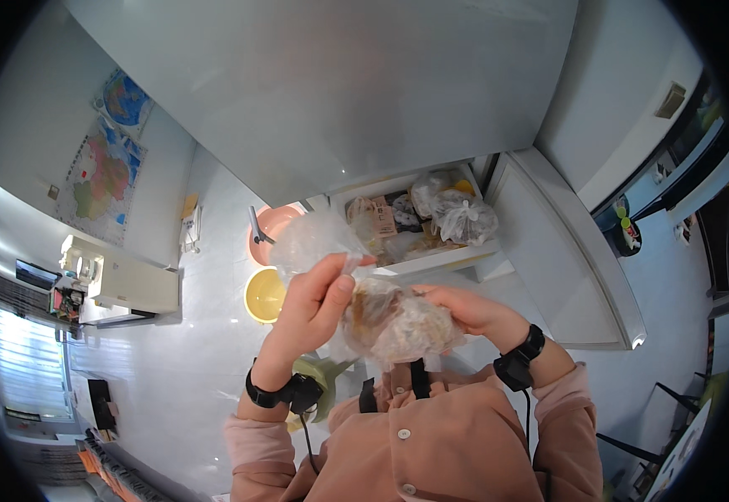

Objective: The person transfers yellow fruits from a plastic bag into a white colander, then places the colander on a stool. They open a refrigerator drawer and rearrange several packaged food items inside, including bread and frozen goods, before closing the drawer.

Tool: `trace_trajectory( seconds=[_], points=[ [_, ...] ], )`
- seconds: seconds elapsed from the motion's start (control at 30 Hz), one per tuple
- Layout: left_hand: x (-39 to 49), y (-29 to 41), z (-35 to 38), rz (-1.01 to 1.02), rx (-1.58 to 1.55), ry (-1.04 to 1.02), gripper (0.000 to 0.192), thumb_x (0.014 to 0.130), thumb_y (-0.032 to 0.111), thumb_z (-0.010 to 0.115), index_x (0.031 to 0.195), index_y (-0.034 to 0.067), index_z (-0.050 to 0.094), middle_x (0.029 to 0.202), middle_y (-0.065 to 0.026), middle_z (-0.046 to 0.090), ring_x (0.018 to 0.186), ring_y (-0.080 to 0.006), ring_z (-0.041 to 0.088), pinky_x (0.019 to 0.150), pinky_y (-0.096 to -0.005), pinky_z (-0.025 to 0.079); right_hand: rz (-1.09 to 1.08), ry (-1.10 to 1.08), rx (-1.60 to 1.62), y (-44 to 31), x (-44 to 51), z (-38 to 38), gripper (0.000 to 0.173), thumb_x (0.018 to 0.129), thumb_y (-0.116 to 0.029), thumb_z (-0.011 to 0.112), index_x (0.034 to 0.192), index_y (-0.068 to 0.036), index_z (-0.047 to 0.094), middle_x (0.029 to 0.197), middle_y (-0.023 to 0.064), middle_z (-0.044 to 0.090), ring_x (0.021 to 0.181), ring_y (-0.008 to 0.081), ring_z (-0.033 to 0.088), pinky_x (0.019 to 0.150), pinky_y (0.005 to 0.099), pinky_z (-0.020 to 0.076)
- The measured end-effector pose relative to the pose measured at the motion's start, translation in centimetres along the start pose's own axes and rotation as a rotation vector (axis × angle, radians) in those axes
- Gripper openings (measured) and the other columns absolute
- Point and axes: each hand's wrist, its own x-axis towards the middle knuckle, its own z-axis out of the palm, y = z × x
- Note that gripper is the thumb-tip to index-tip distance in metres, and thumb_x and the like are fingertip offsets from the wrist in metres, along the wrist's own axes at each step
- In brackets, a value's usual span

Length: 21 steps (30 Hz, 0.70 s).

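My left hand (311, 310) pinches the gathered neck of a clear plastic bag (320, 241) between thumb and forefinger; the bag's loose part puffs out above it. A bundle of bagged food (402, 323), pale and partly brown through the plastic, hangs before my chest. My right hand (468, 309) grips its right side, the fingers partly hidden behind it. Beyond my hands, a white freezer drawer (446, 257) is pulled out. Inside lie knotted clear bags of food (465, 219), a pink printed packet (383, 216) and other bagged items. Whether the bundle is one bag or several is unclear.
The grey refrigerator front (352, 94) rises above the drawer, its lower door (562, 257) swung out rightward. A pink basin (276, 219) with a grey-handled tool and a yellow basin (261, 295) stand on the floor at left. A green plastic item (324, 376) is beneath my left wrist.
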Motion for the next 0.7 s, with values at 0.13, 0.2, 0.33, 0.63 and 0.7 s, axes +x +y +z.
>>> trace_trajectory(
  seconds=[0.13, 0.2, 0.33, 0.63, 0.7],
  points=[
    [-0.7, 1.0, 0.7, 0.005, 0.015, -0.084, 0.031, 0.096, 0.023, 0.043, 0.110, 0.002, 0.060, 0.063, 0.0055, 0.041, 0.057, -0.0056, 0.037, 0.055, -0.0208, 0.032, -0.059, -0.029, 0.065, -0.2, 2.0, 1.6, 0.040, 0.096, -0.027, 0.034, 0.127, -0.004, 0.044, 0.103, 0.0086, 0.060, 0.085, 0.0168, 0.061, 0.060, 0.0305, 0.0521],
    [-1.2, 1.2, 0.9, 0.049, 0.051, -0.107, 0.029, 0.095, 0.020, 0.044, 0.109, 0.001, 0.061, 0.062, 0.0043, 0.041, 0.057, -0.0065, 0.038, 0.056, -0.0212, 0.034, -0.070, -0.023, 0.146, -0.8, 2.8, 2.5, 0.039, 0.096, -0.029, 0.033, 0.125, -0.004, 0.045, 0.104, 0.0086, 0.060, 0.084, 0.0163, 0.060, 0.064, 0.0315, 0.0523],
    [-1.4, 0.2, 1.3, 0.295, 0.198, -0.136, 0.028, 0.083, 0.004, 0.055, 0.110, 0.007, 0.062, 0.081, -0.0088, 0.055, 0.066, -0.0199, 0.055, 0.059, -0.0279, 0.044, -0.123, 0.072, 0.332, -1.2, 4.1, 4.6, 0.037, 0.097, -0.029, 0.034, 0.127, -0.007, 0.039, 0.118, 0.0068, 0.053, 0.096, 0.0138, 0.057, 0.083, 0.0352, 0.0535],
    [-2.5, -4.1, -1.1, 0.212, 0.119, 0.263, 0.023, 0.091, 0.005, 0.046, 0.107, 0.000, 0.062, 0.103, -0.0089, 0.058, 0.069, -0.0115, 0.053, 0.056, -0.0219, 0.041, -0.506, 0.076, -0.726, 0.3, 5.7, 3.0, 0.058, 0.085, -0.028, 0.059, 0.133, -0.003, 0.039, 0.113, 0.0151, 0.058, 0.101, 0.0259, 0.057, 0.084, 0.0346, 0.0476],
    [-3.1, -4.9, -1.4, 0.108, -0.001, 0.299, 0.025, 0.095, 0.008, 0.041, 0.107, -0.001, 0.061, 0.106, -0.0082, 0.061, 0.056, -0.0039, 0.045, 0.050, -0.0179, 0.035, -0.468, 0.015, -1.206, 0.8, 4.8, 1.5, 0.064, 0.081, -0.031, 0.063, 0.133, -0.002, 0.039, 0.111, 0.0196, 0.058, 0.102, 0.0299, 0.057, 0.085, 0.0373, 0.0458]
  ],
)
